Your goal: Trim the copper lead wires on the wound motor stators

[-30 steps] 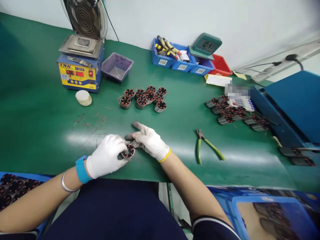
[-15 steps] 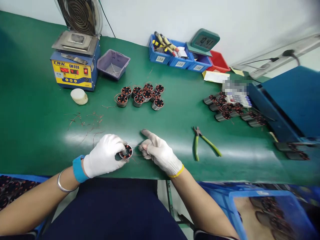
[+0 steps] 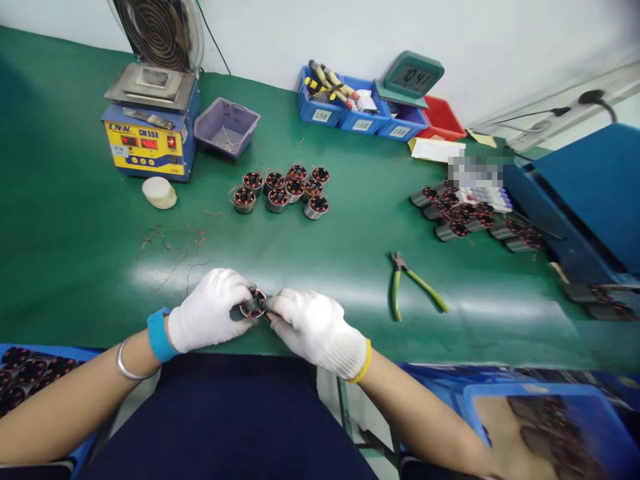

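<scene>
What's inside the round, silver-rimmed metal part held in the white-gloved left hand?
Inside the silver-rimmed metal part, copper-coloured windings circle a dark centre. The left hand covers part of its edge; what lies deeper cannot be made out.

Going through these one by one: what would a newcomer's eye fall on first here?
Probably the white-gloved hands at the near edge of the green table: the left hand grips a coil, and the right hand has its fingertips at the coil's right edge. Next, perhaps, the green-handled pliers lying open to their right, and the red-lit yellow-and-blue machine at the back left.
</scene>
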`<state>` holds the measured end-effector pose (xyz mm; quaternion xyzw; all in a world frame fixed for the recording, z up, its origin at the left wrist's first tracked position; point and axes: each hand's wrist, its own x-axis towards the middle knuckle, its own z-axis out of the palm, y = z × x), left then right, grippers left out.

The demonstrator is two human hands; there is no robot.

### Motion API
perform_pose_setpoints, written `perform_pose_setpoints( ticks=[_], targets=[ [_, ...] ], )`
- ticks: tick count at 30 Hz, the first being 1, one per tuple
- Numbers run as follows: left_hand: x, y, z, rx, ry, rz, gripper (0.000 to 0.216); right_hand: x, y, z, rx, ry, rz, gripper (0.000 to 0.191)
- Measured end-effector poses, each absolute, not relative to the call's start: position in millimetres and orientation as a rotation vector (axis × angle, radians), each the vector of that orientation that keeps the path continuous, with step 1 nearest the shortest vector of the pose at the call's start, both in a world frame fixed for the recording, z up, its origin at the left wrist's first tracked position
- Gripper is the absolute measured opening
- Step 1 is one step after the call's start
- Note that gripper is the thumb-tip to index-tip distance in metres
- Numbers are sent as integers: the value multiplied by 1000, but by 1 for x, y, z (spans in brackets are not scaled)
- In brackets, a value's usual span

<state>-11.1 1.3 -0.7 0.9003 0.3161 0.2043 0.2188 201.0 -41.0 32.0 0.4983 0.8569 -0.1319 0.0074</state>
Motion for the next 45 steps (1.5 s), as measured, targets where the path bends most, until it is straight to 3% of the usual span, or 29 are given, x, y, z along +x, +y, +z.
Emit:
perform_pose_setpoints(
  ticks=[10, 16, 20, 24, 27, 29, 33, 36, 38, 42, 45],
  targets=[
    [-9, 2, 3, 2512, 831, 540, 16, 208, -32, 44, 1384, 2593, -373, 21],
    [-9, 3, -2, 2501, 843, 554, 17, 208, -30, 45, 1597, 2538, -367, 48],
    [-9, 3, -1, 2495, 846, 580, 14, 200, -27, 49, 1441, 2442, -337, 30],
    [-9, 2, -1, 2462, 872, 576, 13, 197, -24, 45, 1370, 2516, -281, 29],
    [-8, -1, 1, 2370, 905, 555, 14, 196, -24, 39, 1521, 2497, -437, 24],
    [-8, -4, 5, 2181, 984, 579, 20, 196, -26, 36, 1647, 2490, -584, 21],
    [-11, -6, 23, 1475, 1142, 511, 63, 197, -34, 37, 1759, 2612, -718, 19],
    [-15, -4, 35, 1142, 873, 150, 50, 197, -39, 46, 1739, 2763, -616, 19],
    [-14, -6, 38, 1097, 779, 99, 43, 197, -41, 52, 1697, 2789, -500, 20],
    [-9, -19, 40, 1345, 867, 605, 45, 195, -40, 62, 1807, 2626, -493, 20],
    [-11, -26, 44, 1913, 729, 778, 22, 196, -37, 68, 1960, 2513, -861, 18]
  ],
)
